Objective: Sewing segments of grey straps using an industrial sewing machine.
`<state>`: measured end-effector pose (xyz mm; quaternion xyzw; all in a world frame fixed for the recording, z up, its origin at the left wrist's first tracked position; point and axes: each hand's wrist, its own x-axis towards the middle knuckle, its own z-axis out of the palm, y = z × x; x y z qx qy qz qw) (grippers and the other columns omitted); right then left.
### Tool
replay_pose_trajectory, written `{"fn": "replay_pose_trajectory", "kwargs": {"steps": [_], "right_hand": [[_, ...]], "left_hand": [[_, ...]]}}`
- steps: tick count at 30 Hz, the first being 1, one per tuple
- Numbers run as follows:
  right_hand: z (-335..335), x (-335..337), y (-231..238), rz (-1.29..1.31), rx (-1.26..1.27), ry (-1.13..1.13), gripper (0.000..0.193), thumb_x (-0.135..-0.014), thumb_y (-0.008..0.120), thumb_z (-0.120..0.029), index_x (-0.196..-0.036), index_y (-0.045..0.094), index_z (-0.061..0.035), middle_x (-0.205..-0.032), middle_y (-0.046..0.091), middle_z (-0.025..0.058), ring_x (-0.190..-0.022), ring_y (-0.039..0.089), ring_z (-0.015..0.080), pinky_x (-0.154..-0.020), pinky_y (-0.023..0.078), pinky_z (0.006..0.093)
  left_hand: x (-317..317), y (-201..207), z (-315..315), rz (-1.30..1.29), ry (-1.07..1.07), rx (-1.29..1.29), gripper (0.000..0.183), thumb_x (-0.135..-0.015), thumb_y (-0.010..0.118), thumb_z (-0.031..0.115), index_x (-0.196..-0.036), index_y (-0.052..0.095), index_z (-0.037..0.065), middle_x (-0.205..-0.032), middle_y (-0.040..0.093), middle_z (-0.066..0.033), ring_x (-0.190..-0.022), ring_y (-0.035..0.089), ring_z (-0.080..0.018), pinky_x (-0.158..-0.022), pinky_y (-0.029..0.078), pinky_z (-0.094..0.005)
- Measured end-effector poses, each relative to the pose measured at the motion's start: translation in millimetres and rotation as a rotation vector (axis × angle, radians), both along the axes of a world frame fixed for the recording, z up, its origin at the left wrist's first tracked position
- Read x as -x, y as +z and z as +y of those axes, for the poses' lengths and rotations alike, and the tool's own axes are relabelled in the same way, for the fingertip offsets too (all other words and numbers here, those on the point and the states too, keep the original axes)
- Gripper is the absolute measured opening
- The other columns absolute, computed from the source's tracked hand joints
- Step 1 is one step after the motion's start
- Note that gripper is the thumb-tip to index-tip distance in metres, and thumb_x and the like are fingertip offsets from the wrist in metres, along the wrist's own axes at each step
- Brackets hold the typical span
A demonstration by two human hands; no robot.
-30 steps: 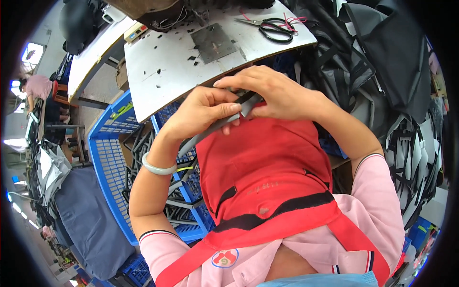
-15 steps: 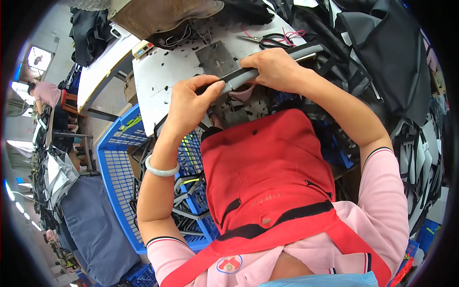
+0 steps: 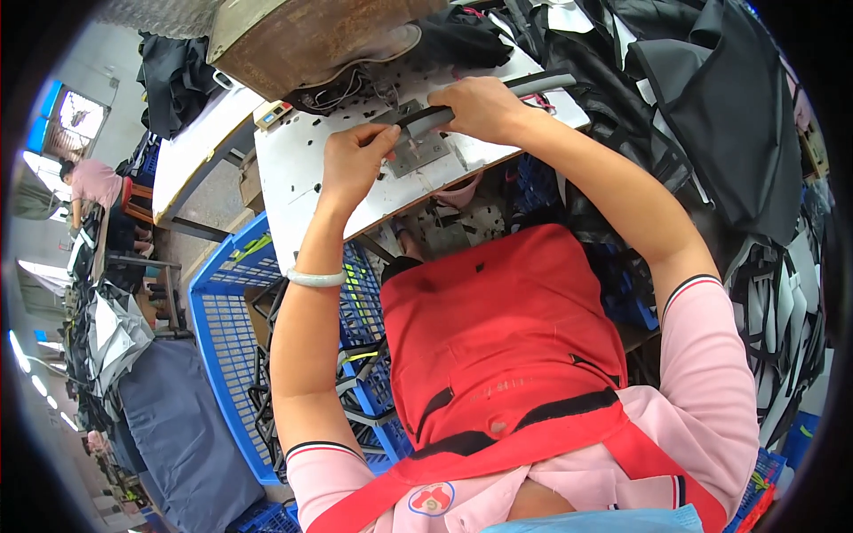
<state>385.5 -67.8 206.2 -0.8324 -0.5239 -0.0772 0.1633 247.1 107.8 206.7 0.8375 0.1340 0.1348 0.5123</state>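
A long grey-and-black fabric strip (image 3: 544, 83) stretches between my two hands over the white work table (image 3: 298, 182). My left hand (image 3: 357, 164) pinches its left end between thumb and fingers. Farther along, my right hand (image 3: 484, 108) is closed around the strip, and the rest of it sticks out past that hand to the right. Under the strip lies a square metal plate (image 3: 425, 155) set in the table. Just beyond my hands sits the base of a worn brown machine (image 3: 311, 40), with thin white wires hanging beneath it.
At my left stands a blue plastic basket (image 3: 233, 333) holding several dark and grey strips. Black sheet material (image 3: 720, 115) is heaped on the right. A small box with a red switch (image 3: 273, 115) is on the table's left edge. Another person (image 3: 96, 184) bends over at far left.
Both hands have carried the strip forward and slightly left, over the metal plate and closer to the machine. The scissors seen before at the back are now mostly hidden.
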Motion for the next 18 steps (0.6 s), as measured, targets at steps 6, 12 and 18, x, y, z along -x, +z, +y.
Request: {"fn": "replay_pose_trajectory", "kwargs": {"steps": [6, 12, 18], "right_hand": [[7, -6, -2, -0.004, -0.063, 0.028, 0.035, -0.078, 0.073, -0.031, -0.105, 0.069, -0.0092, -0.089, 0.068, 0.0157, -0.088, 0.064, 0.0357, -0.076, 0.050, 0.0434], [20, -23, -4, -0.021, -0.058, 0.017, 0.037, -0.077, 0.073, -0.028, -0.109, 0.068, -0.0100, -0.092, 0.069, 0.0163, -0.090, 0.065, 0.0355, -0.078, 0.051, 0.0430], [10, -11, 0, 0.037, -0.141, -0.134, 0.034, -0.078, 0.069, -0.030, -0.106, 0.068, -0.0101, -0.092, 0.067, 0.0179, -0.089, 0.064, 0.0368, -0.075, 0.052, 0.0445]], "left_hand": [[-6, -5, 10, -0.041, 0.005, 0.038, 0.027, -0.088, 0.068, 0.023, -0.096, 0.072, -0.003, -0.065, 0.064, -0.0038, -0.052, 0.048, -0.0051, -0.047, 0.037, -0.0222], [-21, -4, 19, -0.031, 0.017, 0.084, 0.026, -0.088, 0.068, 0.022, -0.096, 0.072, -0.003, -0.067, 0.064, -0.0045, -0.051, 0.048, -0.0063, -0.046, 0.037, -0.0228], [-11, -7, 36, -0.129, 0.141, 0.163, 0.025, -0.087, 0.067, 0.020, -0.094, 0.072, -0.004, -0.071, 0.067, -0.0081, -0.061, 0.057, -0.0105, -0.056, 0.045, -0.0256]]}}
